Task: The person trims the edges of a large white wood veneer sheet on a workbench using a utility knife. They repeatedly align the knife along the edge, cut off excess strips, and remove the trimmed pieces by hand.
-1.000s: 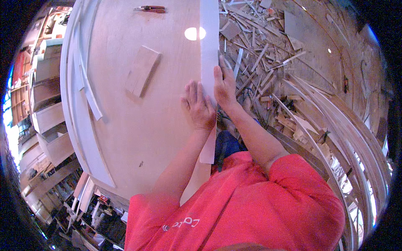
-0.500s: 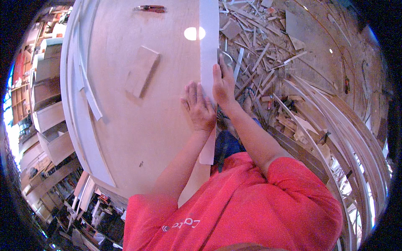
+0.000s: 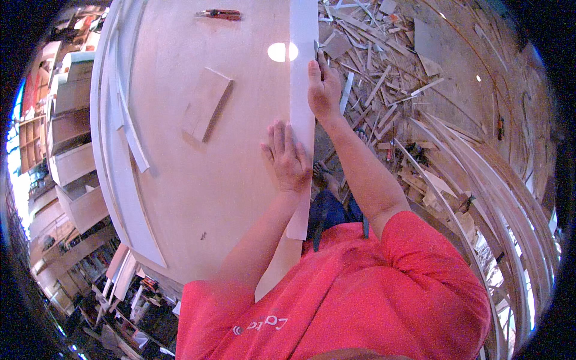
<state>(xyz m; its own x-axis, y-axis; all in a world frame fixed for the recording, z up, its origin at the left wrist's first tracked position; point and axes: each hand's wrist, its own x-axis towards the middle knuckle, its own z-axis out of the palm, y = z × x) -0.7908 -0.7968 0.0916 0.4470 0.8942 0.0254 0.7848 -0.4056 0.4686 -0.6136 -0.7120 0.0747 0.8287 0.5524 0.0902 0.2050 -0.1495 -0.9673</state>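
A long white strip (image 3: 302, 72) lies along the right edge of a pale wooden panel (image 3: 162, 198). My left hand (image 3: 288, 159) rests flat with its fingers spread, partly on the panel and partly on the strip. Farther along the same edge, my right hand (image 3: 324, 90) is closed, thumb over the strip and fingers down the outer side. A thin dark piece shows by its fingertips; what it is cannot be made out. On the panel lie a flat rectangular wood block (image 3: 207, 105) and, at the far end, a red-handled utility knife (image 3: 219, 14).
Narrow white strips (image 3: 133, 141) lie along the panel's left side. Wood offcuts (image 3: 366, 54) litter the floor at right. Long curved boards (image 3: 504, 174) stand near my right side. Wooden box-like pieces (image 3: 75, 126) are at the far left.
My right hand has slid away from me along the panel's edge. The left hand stays in nearly the same place on the strip.
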